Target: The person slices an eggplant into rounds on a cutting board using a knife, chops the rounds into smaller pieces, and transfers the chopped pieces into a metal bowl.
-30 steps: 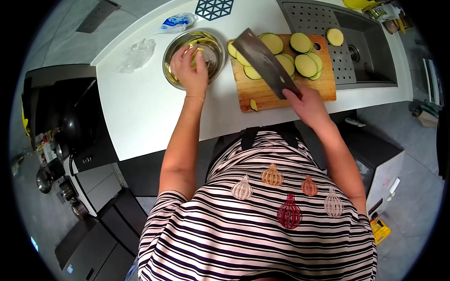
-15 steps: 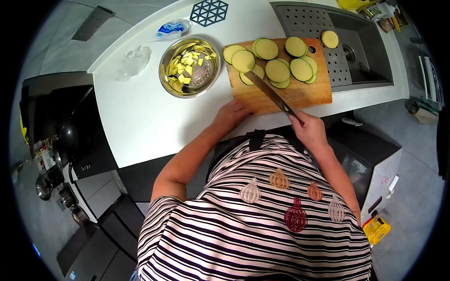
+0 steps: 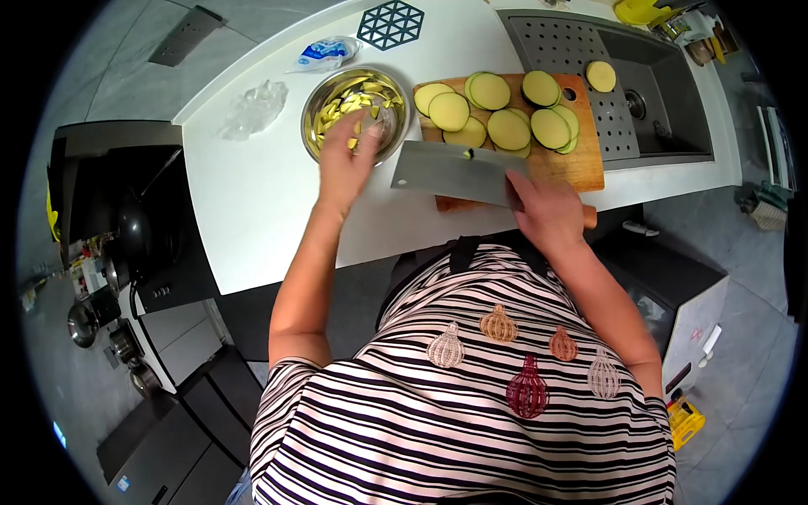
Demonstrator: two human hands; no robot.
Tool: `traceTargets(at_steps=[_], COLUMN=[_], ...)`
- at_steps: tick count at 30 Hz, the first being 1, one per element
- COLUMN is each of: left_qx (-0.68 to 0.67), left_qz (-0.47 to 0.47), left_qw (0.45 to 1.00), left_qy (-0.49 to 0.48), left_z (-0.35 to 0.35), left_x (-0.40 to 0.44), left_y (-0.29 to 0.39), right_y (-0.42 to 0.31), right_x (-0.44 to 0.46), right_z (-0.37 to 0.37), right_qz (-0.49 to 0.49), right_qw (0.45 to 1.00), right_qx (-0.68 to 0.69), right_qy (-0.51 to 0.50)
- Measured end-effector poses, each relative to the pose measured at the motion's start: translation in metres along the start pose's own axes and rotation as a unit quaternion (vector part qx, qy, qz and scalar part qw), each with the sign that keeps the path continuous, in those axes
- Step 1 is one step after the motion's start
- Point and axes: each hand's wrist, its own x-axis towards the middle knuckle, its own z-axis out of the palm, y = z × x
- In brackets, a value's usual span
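My right hand (image 3: 547, 210) grips the wooden handle of a cleaver (image 3: 446, 172), whose broad blade lies turned toward me over the board's left front part. A small dark green scrap (image 3: 469, 154) clings to the blade. My left hand (image 3: 347, 164) is over the near side of a steel bowl (image 3: 399, 145), fingers apart and slightly blurred; nothing shows in them. Pale yellow-green pieces (image 3: 358, 95) with dark skin lie in the bowl. On the wooden cutting board (image 3: 581, 172), round pale vegetable slices (image 3: 508, 130) with dark green skin sit in overlapping groups.
Right of the board is a dark sink (image 3: 665, 101) with a perforated drainer (image 3: 555, 42); more round slices (image 3: 600, 77) rest on it. Behind the bowl lie a blue-and-white plastic packet (image 3: 326, 53) and a hexagonal trivet (image 3: 390, 24). A clear plastic bag (image 3: 257, 109) lies left of the bowl.
My left hand has left the board's front edge and moved up and left to the bowl, its fingers spreading. The cleaver has turned from edge-on to showing its broad face and come nearer me.
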Motion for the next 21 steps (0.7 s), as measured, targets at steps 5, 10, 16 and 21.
traceTargets(at_steps=[5,10,16,21], left_qx=[0.184,0.274,0.139,0.184], left_qz=[0.21,0.132,0.002,0.143], left_qw=[0.958,0.952,0.99,0.971], left_qy=[-0.066,0.041,0.025,-0.047], left_z=[0.031,0.023,0.011,0.072], left_x=[-0.015,0.023,0.015,0.0], left_y=[0.052,-0.013,-0.037,-0.016], right_y=[-0.023,-0.02,0.024,0.045], right_x=[0.032,0.022,-0.06,-0.121], right_z=[0.018,0.011,-0.015,-0.006], right_qz=[-0.063,-0.082,0.084,0.233], right_qw=[0.998,0.996,0.992,0.965], right_qx=[-0.007,0.002,0.044,0.029], right_qy=[0.013,-0.02,-0.083,-0.115])
